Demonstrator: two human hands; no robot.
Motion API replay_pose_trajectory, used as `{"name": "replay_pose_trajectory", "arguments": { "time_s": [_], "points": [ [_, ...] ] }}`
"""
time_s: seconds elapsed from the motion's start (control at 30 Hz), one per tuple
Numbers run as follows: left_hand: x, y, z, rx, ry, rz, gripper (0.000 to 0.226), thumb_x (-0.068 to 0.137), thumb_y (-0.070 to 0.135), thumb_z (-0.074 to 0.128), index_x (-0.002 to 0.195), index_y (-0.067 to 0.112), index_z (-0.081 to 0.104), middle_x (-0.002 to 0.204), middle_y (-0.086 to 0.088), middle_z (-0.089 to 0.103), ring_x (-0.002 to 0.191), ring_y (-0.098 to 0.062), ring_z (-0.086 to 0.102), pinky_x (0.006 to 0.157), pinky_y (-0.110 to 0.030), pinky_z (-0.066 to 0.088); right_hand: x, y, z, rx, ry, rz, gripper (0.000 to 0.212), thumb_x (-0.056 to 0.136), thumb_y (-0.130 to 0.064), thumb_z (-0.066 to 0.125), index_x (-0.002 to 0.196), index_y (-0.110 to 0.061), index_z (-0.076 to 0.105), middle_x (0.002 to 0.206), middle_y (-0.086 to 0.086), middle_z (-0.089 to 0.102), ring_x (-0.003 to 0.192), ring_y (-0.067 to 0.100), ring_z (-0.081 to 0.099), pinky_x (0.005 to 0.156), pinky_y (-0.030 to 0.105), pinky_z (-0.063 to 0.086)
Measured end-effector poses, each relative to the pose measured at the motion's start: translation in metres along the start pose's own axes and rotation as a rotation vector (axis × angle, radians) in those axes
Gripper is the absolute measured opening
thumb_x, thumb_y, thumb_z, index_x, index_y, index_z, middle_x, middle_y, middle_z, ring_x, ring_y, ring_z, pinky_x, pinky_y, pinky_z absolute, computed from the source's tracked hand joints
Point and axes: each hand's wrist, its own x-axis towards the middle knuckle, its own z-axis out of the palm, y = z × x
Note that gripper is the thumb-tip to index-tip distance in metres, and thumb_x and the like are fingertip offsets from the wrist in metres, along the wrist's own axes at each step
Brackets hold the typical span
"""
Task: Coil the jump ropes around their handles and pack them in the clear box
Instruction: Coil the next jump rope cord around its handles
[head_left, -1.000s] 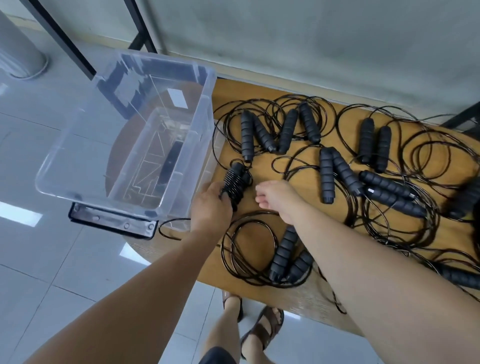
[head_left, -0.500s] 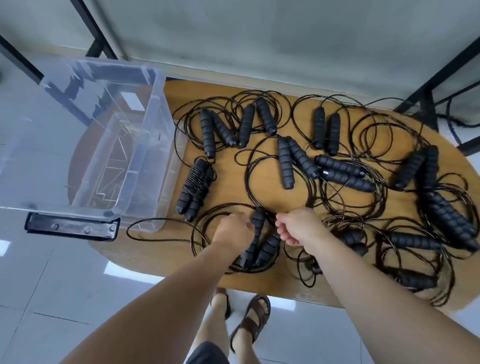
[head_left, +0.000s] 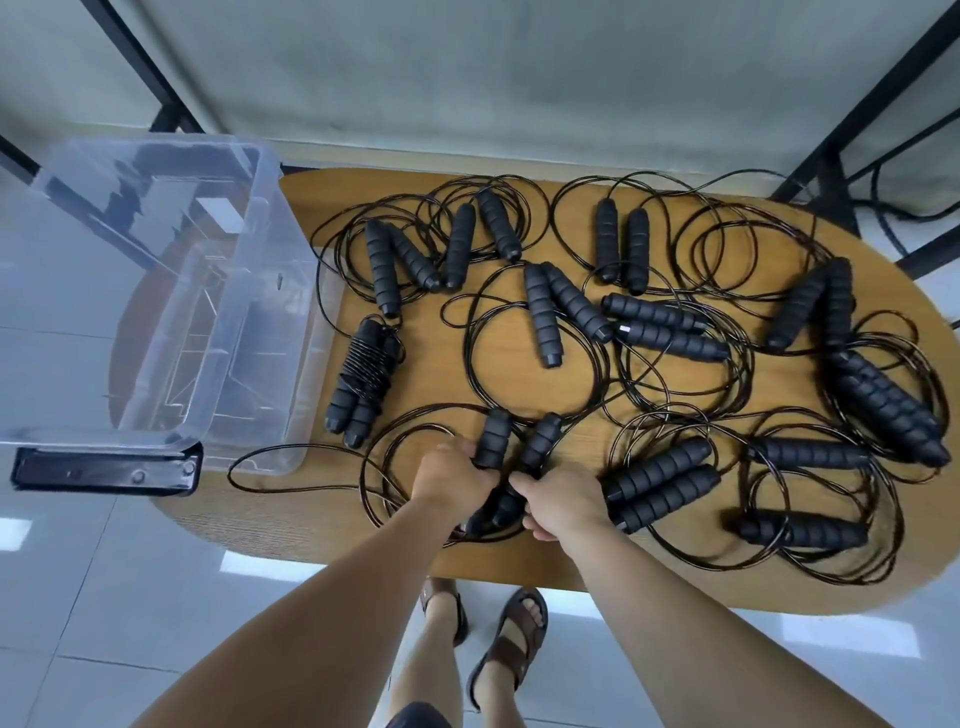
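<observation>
One jump rope (head_left: 511, 457) lay at the near edge of the surface (head_left: 649, 587), its two black foam handles side by side with their long axes running away from the person and leaning slightly right. The left hand (head_left: 451, 480) was curled around the left handle, and the right hand (head_left: 561, 501) was curled around the lower part of the right handle, both grasping firmly. The rope's thin black cord (head_left: 395, 441) spread in loose loops to the left of the hands.

One coiled rope bundle (head_left: 361, 382) already had its cord wound tightly around both handles; it lay just beside the clear box (head_left: 156, 291), long axis pointing away and a little right. The clear box stood at the surface's left end, overhanging the edge, with nothing clearly visible inside.

About nine more uncoiled ropes (head_left: 660, 327) lay scattered over the rest of the surface, handles in pairs and cords tangled together; the exact count on the far right was hard to tell.

Two sandalled feet (head_left: 488, 629) stood on the tiled floor (head_left: 104, 597) below.
</observation>
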Motion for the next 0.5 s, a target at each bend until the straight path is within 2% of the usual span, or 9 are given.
{"name": "replay_pose_trajectory", "arguments": {
  "time_s": [0.07,0.17,0.23,0.33,0.4,0.47,0.5],
  "points": [
    [0.001,-0.005,-0.003,-0.094,-0.031,-0.018,0.04,0.085,0.025,0.07,0.123,0.018,0.06,0.101,-0.003,0.066,0.091,-0.02,0.063,0.073,-0.025,0.047,0.001,0.003,0.003,0.107,0.006,0.028,0.027,0.089,-0.032,0.069,0.085,-0.005,0.067,0.064,0.006,0.069,0.055,0.018,0.069,0.058,0.032,0.061],
    [0.002,-0.011,-0.007,-0.23,-0.069,-0.044,0.046,0.084,0.024,0.072,0.128,0.015,0.06,0.109,-0.009,0.068,0.087,-0.017,0.063,0.069,-0.023,0.048,-0.003,0.002,0.011,0.211,0.013,0.059,0.023,0.087,-0.03,0.072,0.082,-0.009,0.063,0.066,0.006,0.069,0.06,0.02,0.071,0.06,0.033,0.062],
    [0.004,-0.014,-0.007,-0.276,-0.082,-0.044,0.048,0.085,0.023,0.072,0.13,0.012,0.059,0.118,-0.013,0.066,0.092,-0.021,0.063,0.064,-0.021,0.045,-0.004,0.0,0.017,0.269,0.029,0.084,0.025,0.086,-0.028,0.074,0.079,-0.008,0.062,0.062,0.007,0.067,0.053,0.02,0.066,0.058,0.031,0.06],
    [0.004,-0.016,-0.008,-0.35,-0.087,-0.049,0.051,0.085,0.023,0.071,0.132,0.009,0.057,0.121,-0.017,0.065,0.109,-0.029,0.063,0.067,-0.024,0.047,-0.003,0.003,0.023,0.269,0.082,0.078,0.028,0.084,-0.028,0.073,0.071,-0.005,0.063,0.05,0.007,0.058,0.039,0.02,0.05,0.047,0.026,0.044],
    [0.003,-0.017,-0.012,-0.438,-0.103,-0.047,0.049,0.085,0.021,0.071,0.131,0.009,0.059,0.111,-0.016,0.069,0.103,-0.029,0.066,0.072,-0.027,0.049,-0.007,0.003,0.025,0.249,0.111,0.043,0.031,0.084,-0.03,0.07,0.067,-0.006,0.061,0.047,0.005,0.053,0.039,0.022,0.048,0.048,0.027,0.041],
    [-0.002,-0.018,-0.018,-0.539,-0.116,-0.03,0.03,0.089,0.015,0.068,0.119,0.008,0.064,0.089,-0.008,0.069,0.081,-0.021,0.065,0.066,-0.024,0.048,-0.015,-0.001,0.028,0.273,0.098,-0.024,0.028,0.084,-0.03,0.069,0.072,-0.005,0.062,0.052,0.005,0.053,0.046,0.023,0.049,0.053,0.03,0.043],
    [-0.006,-0.017,-0.023,-0.591,-0.121,-0.028,0.02,0.091,0.012,0.066,0.111,0.012,0.067,0.085,-0.005,0.067,0.077,-0.018,0.062,0.066,-0.025,0.047,-0.021,-0.004,0.029,0.301,0.077,-0.064,0.025,0.084,-0.029,0.069,0.078,-0.005,0.065,0.056,0.005,0.054,0.05,0.023,0.05,0.055,0.031,0.042]
  ]
}}
